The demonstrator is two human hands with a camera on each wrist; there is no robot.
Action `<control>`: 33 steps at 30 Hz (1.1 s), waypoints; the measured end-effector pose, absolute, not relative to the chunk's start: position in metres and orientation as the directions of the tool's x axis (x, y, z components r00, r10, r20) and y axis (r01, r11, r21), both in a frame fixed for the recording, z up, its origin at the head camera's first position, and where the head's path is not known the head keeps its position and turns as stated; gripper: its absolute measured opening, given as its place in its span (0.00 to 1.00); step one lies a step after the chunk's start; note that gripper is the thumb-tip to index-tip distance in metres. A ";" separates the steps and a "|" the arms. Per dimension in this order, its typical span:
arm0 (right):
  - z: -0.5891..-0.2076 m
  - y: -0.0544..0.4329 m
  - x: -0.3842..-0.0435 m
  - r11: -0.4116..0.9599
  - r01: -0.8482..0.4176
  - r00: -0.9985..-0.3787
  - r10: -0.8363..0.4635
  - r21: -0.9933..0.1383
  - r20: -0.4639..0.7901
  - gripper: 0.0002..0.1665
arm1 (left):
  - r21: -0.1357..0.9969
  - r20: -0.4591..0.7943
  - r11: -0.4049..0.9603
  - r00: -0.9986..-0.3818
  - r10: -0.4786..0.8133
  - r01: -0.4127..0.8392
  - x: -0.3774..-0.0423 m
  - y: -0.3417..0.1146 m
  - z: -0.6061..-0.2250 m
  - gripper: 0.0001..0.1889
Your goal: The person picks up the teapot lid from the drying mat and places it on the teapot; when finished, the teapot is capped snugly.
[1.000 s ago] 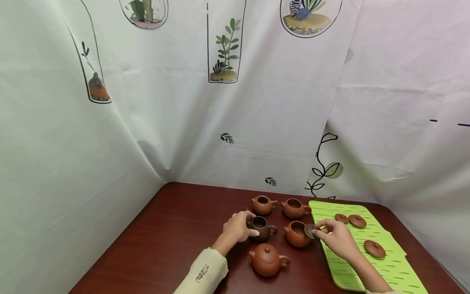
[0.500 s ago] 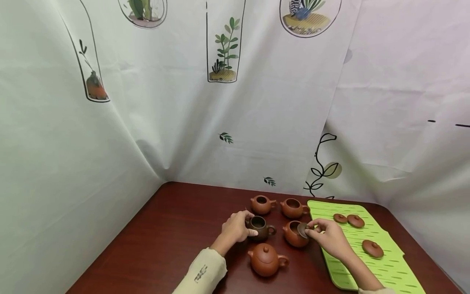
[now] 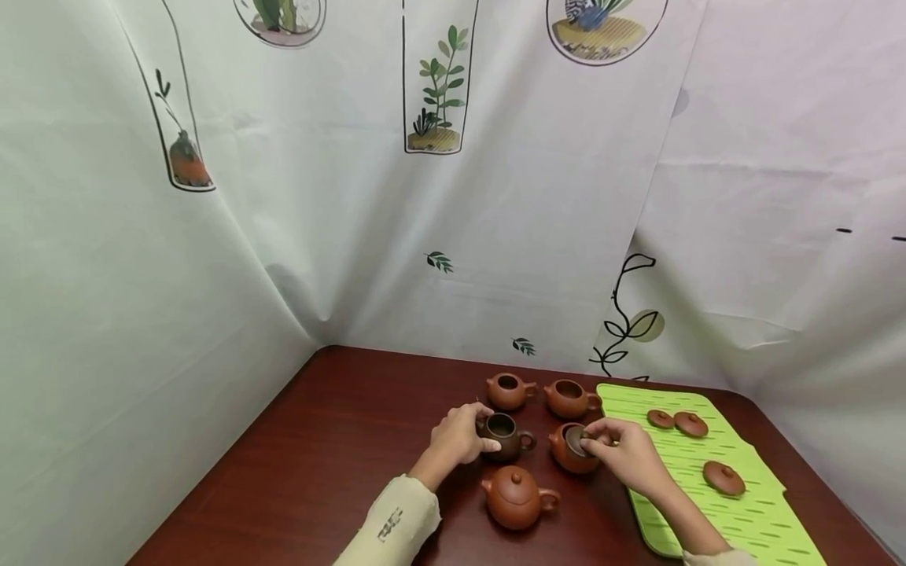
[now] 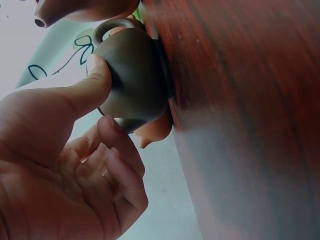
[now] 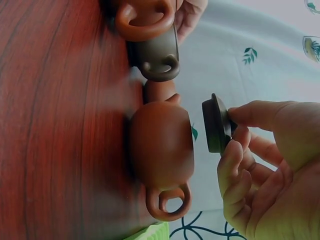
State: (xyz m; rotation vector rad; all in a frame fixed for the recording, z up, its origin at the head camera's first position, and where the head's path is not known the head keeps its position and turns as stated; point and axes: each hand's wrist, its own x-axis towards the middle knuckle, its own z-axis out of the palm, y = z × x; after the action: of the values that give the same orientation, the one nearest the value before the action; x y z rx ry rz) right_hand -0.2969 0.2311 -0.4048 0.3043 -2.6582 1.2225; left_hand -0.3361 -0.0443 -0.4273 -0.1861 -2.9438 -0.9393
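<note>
1. Your right hand (image 3: 628,456) has carried the dark brown lid (image 3: 575,442) leftward since a second ago, from the handle-side rim of a reddish-brown clay teapot (image 3: 572,462) to over its mouth; your left hand (image 3: 458,436) has stayed at the dark brown teapot (image 3: 505,450).
2. You hold that lid by its top, pinched between thumb and fingers, its underside facing the mouth. From the right wrist you see a gap between lid and teapot: they are apart.
3. Your left thumb presses the dark teapot's side near the rim while your forefinger reaches round by the spout, gripping it lightly; your other fingers curl. That pot stands upright on the table (image 3: 340,448), mouth uncovered, handle to the right, left of the pot under your lid.
4. Nearest you stands a lidded reddish-brown teapot (image 3: 513,501), just in front of the dark one.
5. Behind, you have two more uncovered clay teapots, a back-left one (image 3: 504,398) and a back-right one (image 3: 565,408).
6. On your right lies a lime-green mat (image 3: 750,523) bearing a small lid (image 3: 661,420), a neighbouring lid (image 3: 691,425) and a nearer lid (image 3: 724,479).
7. Beyond the table, you face a white cloth (image 3: 340,212) printed with plants.
</note>
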 end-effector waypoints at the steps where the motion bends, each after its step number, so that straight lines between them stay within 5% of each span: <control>1: -0.405 0.231 -0.297 0.638 -0.266 -0.959 -0.104 -0.722 0.262 0.07 | 0.572 0.080 0.811 -0.992 0.099 0.127 -0.336 -0.044 -0.427 0.28; 33: -0.408 0.209 -0.305 0.597 -0.318 -0.946 -0.150 -0.737 0.288 0.06 | 0.567 0.071 0.816 -0.993 0.092 0.116 -0.337 -0.044 -0.429 0.28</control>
State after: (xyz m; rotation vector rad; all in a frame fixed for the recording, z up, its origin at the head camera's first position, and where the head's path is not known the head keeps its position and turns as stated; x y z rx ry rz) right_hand -0.3051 0.2093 -0.4083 0.3901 -2.6279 1.2704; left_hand -0.3373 -0.0435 -0.4285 -0.1693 -2.9547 -0.9262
